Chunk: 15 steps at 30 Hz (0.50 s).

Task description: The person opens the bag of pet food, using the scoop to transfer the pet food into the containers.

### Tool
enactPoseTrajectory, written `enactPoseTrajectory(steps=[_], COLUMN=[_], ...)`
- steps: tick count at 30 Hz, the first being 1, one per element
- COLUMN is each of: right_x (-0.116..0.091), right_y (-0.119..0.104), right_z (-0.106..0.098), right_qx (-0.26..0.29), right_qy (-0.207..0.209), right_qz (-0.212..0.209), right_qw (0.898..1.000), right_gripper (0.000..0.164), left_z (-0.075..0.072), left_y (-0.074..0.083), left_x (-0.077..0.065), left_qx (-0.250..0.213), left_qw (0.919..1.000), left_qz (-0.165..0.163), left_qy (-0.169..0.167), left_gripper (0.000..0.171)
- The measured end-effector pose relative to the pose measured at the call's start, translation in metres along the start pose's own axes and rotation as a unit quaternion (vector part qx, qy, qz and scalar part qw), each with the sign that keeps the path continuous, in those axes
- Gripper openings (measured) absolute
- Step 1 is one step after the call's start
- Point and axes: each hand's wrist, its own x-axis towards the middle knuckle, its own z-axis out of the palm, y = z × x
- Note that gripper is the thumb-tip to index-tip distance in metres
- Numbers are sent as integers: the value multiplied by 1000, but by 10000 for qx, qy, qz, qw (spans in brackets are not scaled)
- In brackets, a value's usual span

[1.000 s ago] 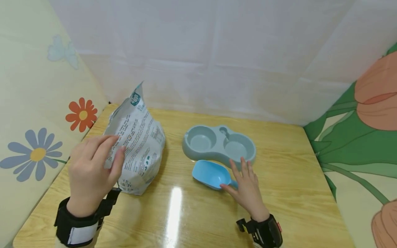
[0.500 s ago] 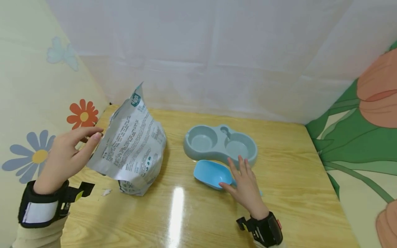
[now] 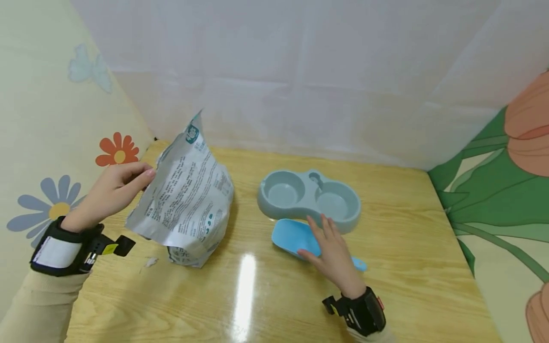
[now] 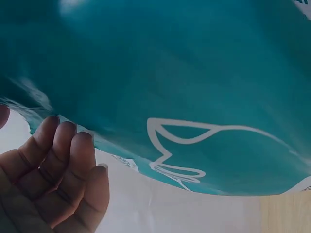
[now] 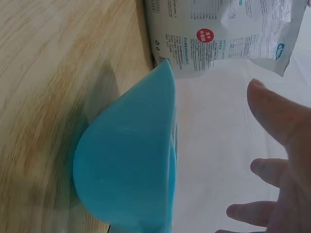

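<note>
A tall printed bag [image 3: 193,190], white on one side and teal on the other, stands on the table at the left with its top edge slanting. My left hand [image 3: 122,188] has thumb and curled fingers at that edge, pinching it; in the left wrist view the fingertips [image 4: 60,128] overlap the rim of the teal side. A light blue scoop [image 3: 291,236] lies mid-table, its handle end [image 3: 359,263] pointing right. Over the scoop's handle, my right hand [image 3: 333,255] spreads its fingers, partly hiding it. The right wrist view shows the fingers extended and apart from the scoop [image 5: 129,155].
Just behind the scoop sits a grey-green double bowl [image 3: 309,197] with two round hollows. A small white scrap [image 3: 151,261] lies in front of the bag on the wooden table [image 3: 407,247]. A white sheet [image 3: 300,81] hangs along the back.
My left hand first drew left, away from the bag's front, and the bag's top edge came into view; then it moved up and right to that edge. The right hand stayed spread over the scoop.
</note>
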Motion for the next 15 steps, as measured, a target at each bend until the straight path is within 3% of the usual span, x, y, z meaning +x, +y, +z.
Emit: enactPoseTrajectory(steps=[3,9,15], right_x=[1,3,10], right_y=[-3,-8,-15], right_z=[2,5,8], right_qx=[-13,59,402], right_qy=[12,-71,-121], right_qz=[-63,-50,-171], right_qw=[10000,9999,9990], right_gripper=[80,78,74], left_z=[-2,-2,0], left_y=[1,4,4], left_x=[8,22,26], left_qx=[-11,135,-28], left_qw=[9997,9995,9992], left_qz=[-162,-90,-63], left_qy=[-161,-276,-399], left_gripper=[16,20,27])
